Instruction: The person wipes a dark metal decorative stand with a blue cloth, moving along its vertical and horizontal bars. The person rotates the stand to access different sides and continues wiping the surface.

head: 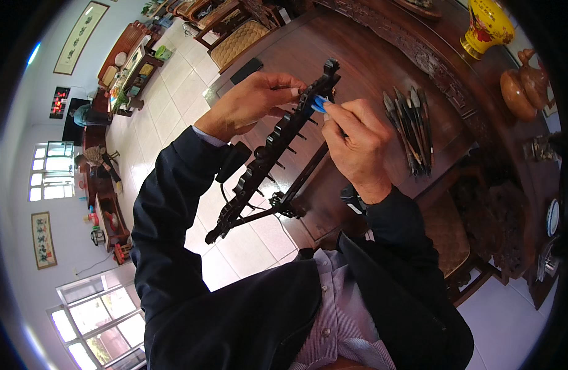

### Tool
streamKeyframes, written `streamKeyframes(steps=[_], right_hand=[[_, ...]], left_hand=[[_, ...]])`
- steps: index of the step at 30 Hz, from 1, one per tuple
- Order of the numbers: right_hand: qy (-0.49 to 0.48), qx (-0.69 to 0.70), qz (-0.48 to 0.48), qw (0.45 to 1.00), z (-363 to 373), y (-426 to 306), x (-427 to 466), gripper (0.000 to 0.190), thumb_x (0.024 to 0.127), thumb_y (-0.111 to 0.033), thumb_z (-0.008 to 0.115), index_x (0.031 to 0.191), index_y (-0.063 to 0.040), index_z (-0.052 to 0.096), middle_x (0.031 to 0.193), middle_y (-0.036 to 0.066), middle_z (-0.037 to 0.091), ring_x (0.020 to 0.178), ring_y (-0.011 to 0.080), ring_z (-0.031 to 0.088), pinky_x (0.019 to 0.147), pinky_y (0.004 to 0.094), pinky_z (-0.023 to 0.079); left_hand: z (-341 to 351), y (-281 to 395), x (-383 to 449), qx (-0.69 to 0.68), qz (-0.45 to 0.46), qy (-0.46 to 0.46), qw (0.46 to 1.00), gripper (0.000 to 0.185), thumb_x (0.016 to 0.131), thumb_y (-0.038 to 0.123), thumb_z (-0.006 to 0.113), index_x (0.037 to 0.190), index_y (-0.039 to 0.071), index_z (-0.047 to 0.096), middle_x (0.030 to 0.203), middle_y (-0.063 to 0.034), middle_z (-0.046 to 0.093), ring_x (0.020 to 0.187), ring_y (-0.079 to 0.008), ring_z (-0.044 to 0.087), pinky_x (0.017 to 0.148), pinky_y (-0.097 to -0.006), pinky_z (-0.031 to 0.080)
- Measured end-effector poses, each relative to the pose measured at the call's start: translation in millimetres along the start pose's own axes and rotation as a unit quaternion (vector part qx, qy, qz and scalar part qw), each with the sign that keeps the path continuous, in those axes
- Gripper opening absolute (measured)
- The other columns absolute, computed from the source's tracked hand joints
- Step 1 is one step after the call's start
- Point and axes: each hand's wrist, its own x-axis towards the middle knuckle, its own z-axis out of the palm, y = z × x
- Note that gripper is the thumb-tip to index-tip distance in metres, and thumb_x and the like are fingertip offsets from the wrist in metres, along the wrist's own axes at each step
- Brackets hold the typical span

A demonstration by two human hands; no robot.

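A carved dark wooden brush rack (260, 155) with a row of pegs stands tilted across the view at the table's edge. My left hand (260, 99) is at the rack's upper part, thumb and fingers around its far side; whether it grips the wood is partly hidden. Between the thumb and fingers of my right hand (358, 138) is a blue cloth (319, 104), pressed against the rack's top bar near the upper end. Several calligraphy brushes (413, 129) lie side by side on the dark wooden table (358, 60), to the right of my right hand.
A black flat object (246, 70) lies at the table's far left edge. At the upper right stand a yellow vase (487, 27) and a brown gourd-shaped ornament (524, 92). A cushioned chair (242, 41) is beyond the table. Two people are in the room at far left.
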Motion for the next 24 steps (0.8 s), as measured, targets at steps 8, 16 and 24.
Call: streamKeyframes(steps=[8,16,24], right_hand=[[-0.026,0.008,0.005,1.000,5,-1,5,0.023,0.085,0.007,0.080,0.105,-0.002,0.083,0.091,0.006,0.070,0.070,0.0194,0.069,0.061,0.0326,0.054],[-0.086,0.013,0.022,0.996,2,-1,-5,0.024,0.087,0.001,0.080,0.110,-0.005,0.083,0.093,0.006,0.071,0.069,0.0240,0.069,0.064,0.0367,0.054],[-0.103,0.011,0.015,0.995,-6,2,-4,0.026,0.090,0.001,0.077,0.115,-0.005,0.082,0.096,0.007,0.071,0.076,0.0259,0.071,0.067,0.0389,0.055]], left_hand=[[-3,-8,11,0.022,0.022,0.008,0.999,0.017,0.103,0.007,0.069,0.116,-0.001,0.077,0.101,-0.0039,0.076,0.090,-0.0126,0.071,0.085,-0.0293,0.059],[0,-9,13,0.257,0.071,0.058,0.962,0.025,0.096,0.014,0.067,0.107,-0.005,0.077,0.086,-0.0126,0.075,0.083,-0.0168,0.071,0.075,-0.0340,0.056],[0,-5,19,0.260,0.082,0.034,0.962,0.020,0.096,0.010,0.066,0.102,-0.005,0.076,0.081,-0.0102,0.073,0.075,-0.0157,0.068,0.070,-0.0327,0.054]])
